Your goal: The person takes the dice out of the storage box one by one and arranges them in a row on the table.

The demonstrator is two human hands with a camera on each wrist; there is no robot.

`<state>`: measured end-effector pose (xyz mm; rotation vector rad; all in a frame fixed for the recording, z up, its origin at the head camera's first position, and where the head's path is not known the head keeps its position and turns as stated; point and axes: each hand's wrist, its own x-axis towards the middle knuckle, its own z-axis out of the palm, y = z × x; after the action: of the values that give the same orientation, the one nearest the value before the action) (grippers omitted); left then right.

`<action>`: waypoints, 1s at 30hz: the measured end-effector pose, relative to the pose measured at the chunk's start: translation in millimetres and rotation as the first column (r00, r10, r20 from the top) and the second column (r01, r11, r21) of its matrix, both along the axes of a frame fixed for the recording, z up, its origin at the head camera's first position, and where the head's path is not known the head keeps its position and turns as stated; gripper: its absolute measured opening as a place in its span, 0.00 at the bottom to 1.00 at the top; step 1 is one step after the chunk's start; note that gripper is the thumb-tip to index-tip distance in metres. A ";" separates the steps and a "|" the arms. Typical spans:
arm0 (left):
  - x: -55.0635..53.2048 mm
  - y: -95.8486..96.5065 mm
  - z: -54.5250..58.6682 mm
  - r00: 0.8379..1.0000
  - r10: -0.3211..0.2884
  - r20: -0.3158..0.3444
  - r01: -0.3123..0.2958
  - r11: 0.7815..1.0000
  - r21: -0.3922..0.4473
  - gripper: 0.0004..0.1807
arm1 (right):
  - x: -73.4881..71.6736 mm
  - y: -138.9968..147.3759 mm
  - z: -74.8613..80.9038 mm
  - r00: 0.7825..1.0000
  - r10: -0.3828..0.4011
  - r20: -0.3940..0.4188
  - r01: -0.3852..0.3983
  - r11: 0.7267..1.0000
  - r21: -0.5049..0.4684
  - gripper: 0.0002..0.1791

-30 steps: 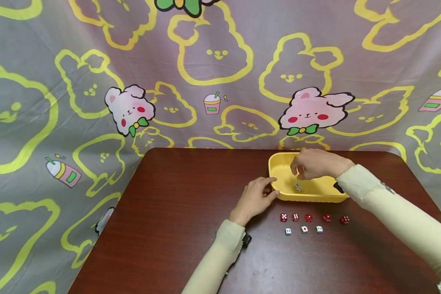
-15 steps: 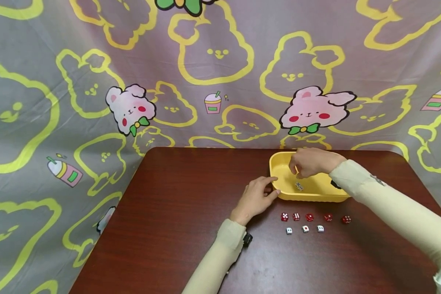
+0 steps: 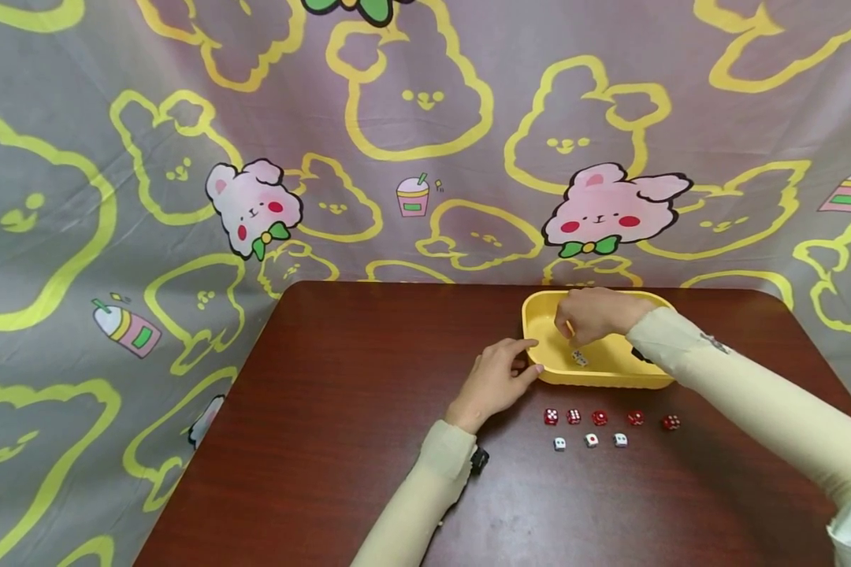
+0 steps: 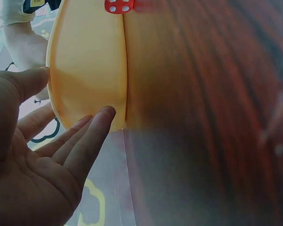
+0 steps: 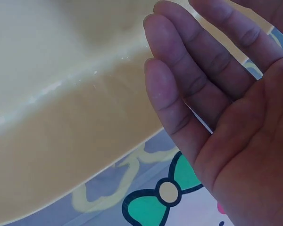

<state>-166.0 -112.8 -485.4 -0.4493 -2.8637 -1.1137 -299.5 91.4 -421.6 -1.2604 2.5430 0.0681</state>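
Observation:
A yellow tray stands near the far edge of the table. My left hand holds its near left corner, with the thumb at the rim and the index fingertip over the wall; the other fingers lie along the outside. My right hand is down inside the tray, fingers bent downward, just above small white dice on the tray floor. In the right wrist view its lower fingers are loosely bent. The thumb and index tips are out of that view, so whether they pinch a die is hidden.
In front of the tray lies a row of several red dice. Nearer still is a row of three white dice. The dark wooden table meets a patterned curtain at the back and sides.
My right hand has shifted slightly left and down toward the dice inside the tray. My left hand stays at the tray's corner, and the rows of dice are unmoved.

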 end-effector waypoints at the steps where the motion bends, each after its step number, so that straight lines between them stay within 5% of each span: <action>1: 0.0 0.0 0.3 1.000 -0.001 0.000 0.001 1.000 0.001 0.25 | -0.2 -0.3 -0.4 1.000 -0.002 0.000 0.002 1.000 0.004 0.11; 30: -0.6 -1.1 -2.0 1.000 -0.005 -0.019 0.006 1.000 0.001 0.24 | 1.6 -5.2 -17.4 0.995 -0.023 0.099 0.021 0.999 0.029 0.10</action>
<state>-166.7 -113.9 -487.4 -0.4657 -2.8470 -1.1049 -297.8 86.2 -439.0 -1.1948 2.4622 0.0349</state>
